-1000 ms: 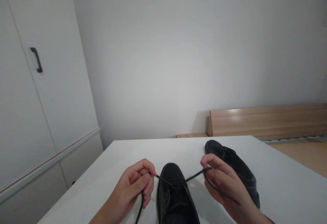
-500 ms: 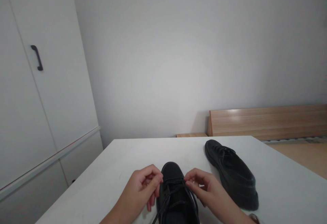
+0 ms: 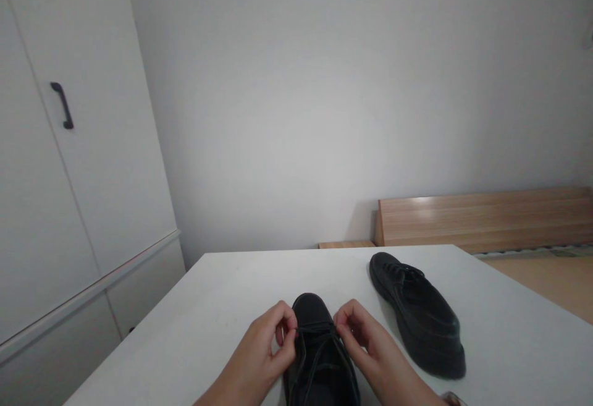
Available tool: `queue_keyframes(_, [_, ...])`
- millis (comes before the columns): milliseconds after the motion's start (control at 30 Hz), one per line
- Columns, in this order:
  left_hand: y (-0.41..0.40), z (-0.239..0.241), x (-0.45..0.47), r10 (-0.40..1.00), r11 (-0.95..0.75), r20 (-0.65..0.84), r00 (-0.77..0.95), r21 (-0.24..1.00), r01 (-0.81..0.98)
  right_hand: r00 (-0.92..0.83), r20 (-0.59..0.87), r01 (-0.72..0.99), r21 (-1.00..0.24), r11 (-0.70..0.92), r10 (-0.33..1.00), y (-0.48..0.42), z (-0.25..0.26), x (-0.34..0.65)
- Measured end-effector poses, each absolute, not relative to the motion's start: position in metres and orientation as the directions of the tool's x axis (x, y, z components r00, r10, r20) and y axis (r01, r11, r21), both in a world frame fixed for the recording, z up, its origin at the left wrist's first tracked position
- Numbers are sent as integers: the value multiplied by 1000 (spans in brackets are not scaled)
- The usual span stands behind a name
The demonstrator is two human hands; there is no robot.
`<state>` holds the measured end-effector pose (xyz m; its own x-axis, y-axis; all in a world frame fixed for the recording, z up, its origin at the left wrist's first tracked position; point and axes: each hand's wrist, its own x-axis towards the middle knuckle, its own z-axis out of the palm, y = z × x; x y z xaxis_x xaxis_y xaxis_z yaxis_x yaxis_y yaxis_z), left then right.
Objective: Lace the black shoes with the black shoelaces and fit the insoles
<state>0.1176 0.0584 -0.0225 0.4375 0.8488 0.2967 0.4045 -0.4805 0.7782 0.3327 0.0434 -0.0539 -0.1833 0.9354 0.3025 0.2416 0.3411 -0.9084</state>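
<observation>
A black lace-up shoe (image 3: 311,310) lies toe-away on the white table, its heel cut off by the lower picture edge. My left hand (image 3: 273,344) pinches the black shoelace (image 3: 317,328) at the left side of the lacing, thumb against forefinger. On the opposite side my right hand (image 3: 364,341) also pinches the lace, near the eyelets. Between the two hands the lace runs across the shoe's front, and loose strands hang over the tongue. The fingertips hide the exact spots where the lace is held.
The matching black shoe (image 3: 419,316) rests to the right on the white table (image 3: 245,276), turned at an angle. A white wardrobe (image 3: 115,146) stands at the left. Behind the table at the right is a wooden headboard (image 3: 482,217).
My left hand has shifted slightly up and right, its fingers now pinching the lace at the shoe's edge. The right hand has barely moved. The view has tilted a little.
</observation>
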Motion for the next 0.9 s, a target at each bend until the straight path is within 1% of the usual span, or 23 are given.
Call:
queue_keyframes(67, [57,-21,117,854,-426,280,440,860,281,-196,284,143,-939,314,939,44,-53,333])
queue_keyframes(133, [58,-20,115,851,-324,226,474,937,134,-238,250,41,-963,267,939,46,-52,334])
queue_keyframes(233, [61,-24,113,826,-177,179,535,983,-55,-276,199,-44,-980,194,941,51,-50,338])
queue_keyframes(300, [64,-27,111,827,-129,176,535,984,-124,-230,189,14,-980,197,955,53,-50,341])
queue_keyframes(400, [67,-29,111,851,-130,188,491,980,-152,-88,255,233,-934,269,963,53,-49,345])
queue_keyframes(467, [67,-27,111,864,-153,187,467,982,-111,-5,313,319,-900,299,950,52,-49,345])
queue_keyframes(500, [67,-26,110,872,-184,189,451,981,-56,22,324,309,-902,302,946,51,-49,345])
queue_keyframes(567, [66,-24,109,889,-280,208,408,951,127,38,301,195,-937,289,953,51,-49,343])
queue_keyframes(633, [64,-23,108,894,-373,234,382,861,346,41,260,31,-966,258,965,53,-50,343])
queue_keyframes(700, [63,-23,107,886,-409,215,411,779,474,57,205,-111,-971,210,977,55,-48,343])
queue_keyframes(733, [63,-24,108,879,-410,188,437,765,497,71,178,-162,-969,187,982,56,-46,344])
queue_keyframes(800, [63,-24,109,876,-382,133,464,779,497,85,129,-225,-964,145,988,56,-41,347])
queue_keyframes(833, [63,-24,110,880,-359,114,461,794,490,79,115,-219,-967,129,990,55,-37,350])
queue_keyframes(900, [63,-23,111,896,-320,99,434,820,475,25,109,-118,-987,111,994,53,-28,356])
